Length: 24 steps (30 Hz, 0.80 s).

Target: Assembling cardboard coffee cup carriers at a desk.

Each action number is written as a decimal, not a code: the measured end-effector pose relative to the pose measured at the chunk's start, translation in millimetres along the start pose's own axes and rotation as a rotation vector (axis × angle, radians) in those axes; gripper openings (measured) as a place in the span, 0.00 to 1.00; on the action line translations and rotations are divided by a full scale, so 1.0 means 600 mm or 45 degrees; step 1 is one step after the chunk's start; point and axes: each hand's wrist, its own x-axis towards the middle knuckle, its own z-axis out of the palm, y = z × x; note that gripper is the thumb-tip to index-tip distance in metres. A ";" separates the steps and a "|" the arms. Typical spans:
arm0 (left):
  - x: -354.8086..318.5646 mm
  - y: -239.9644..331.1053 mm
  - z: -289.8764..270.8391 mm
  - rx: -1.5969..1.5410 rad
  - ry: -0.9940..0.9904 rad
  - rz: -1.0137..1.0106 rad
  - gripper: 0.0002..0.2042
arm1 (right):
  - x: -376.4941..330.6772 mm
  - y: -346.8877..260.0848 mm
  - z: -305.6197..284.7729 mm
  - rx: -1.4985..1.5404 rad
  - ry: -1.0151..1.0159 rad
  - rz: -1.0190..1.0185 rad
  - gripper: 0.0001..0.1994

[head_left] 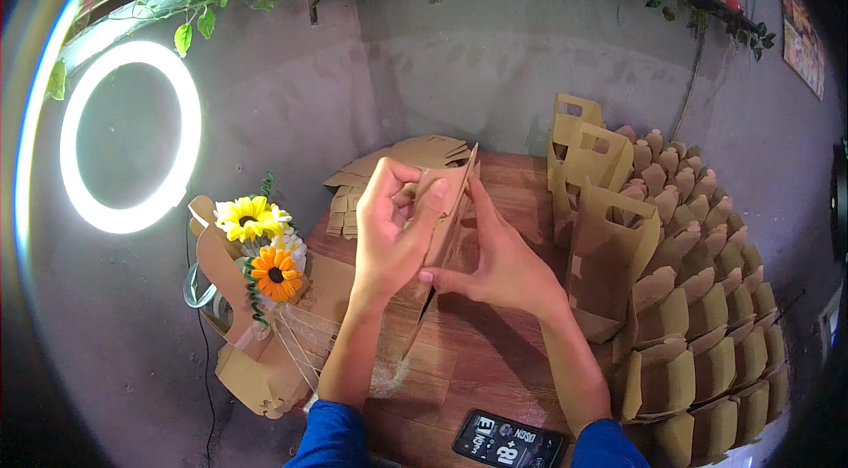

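Observation:
A brown cardboard box blank [457,175], partly folded, is held up above the table's middle and seen nearly edge-on. My left hand [393,225] grips its left side, with the thumb laid along the panel and the fingers curled behind. From the right, my right hand [499,260] holds the other side between thumb and fingers. Both hands hide much of the piece. Behind them lies a stack of flat cardboard blanks [415,152] at the table's far edge.
Rows of small open cardboard boxes [707,318] fill the right side, beside taller handled boxes [614,247]. A phone [510,440] lies near the front edge of the wooden table [477,353]. At left are artificial flowers [276,275], loose cardboard [265,380] and a lit ring lamp [72,136].

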 end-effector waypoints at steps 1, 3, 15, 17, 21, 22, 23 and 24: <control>0.003 0.000 -0.003 -0.046 0.017 0.024 0.08 | 0.000 -0.001 -0.002 0.009 -0.043 -0.043 0.64; 0.005 -0.004 -0.012 -0.103 -0.012 0.067 0.07 | -0.002 -0.011 -0.007 0.013 -0.090 -0.088 0.64; 0.022 -0.020 -0.025 -0.051 0.194 0.095 0.08 | -0.003 -0.001 -0.067 -0.122 0.008 0.174 0.19; 0.024 -0.019 -0.029 -0.049 0.220 0.112 0.07 | 0.002 0.006 -0.066 -0.133 0.026 0.133 0.19; 0.023 -0.021 -0.033 -0.082 0.213 0.105 0.04 | 0.003 0.014 -0.061 0.173 -0.017 0.157 0.20; 0.023 -0.020 -0.036 -0.166 0.194 0.096 0.05 | 0.002 0.012 -0.059 0.221 -0.024 0.183 0.19; 0.024 -0.018 -0.038 -0.251 0.174 0.086 0.06 | 0.000 0.010 -0.060 0.225 -0.027 0.184 0.19; 0.025 -0.017 -0.040 -0.247 0.175 0.083 0.06 | -0.002 0.006 -0.065 0.293 0.022 0.158 0.18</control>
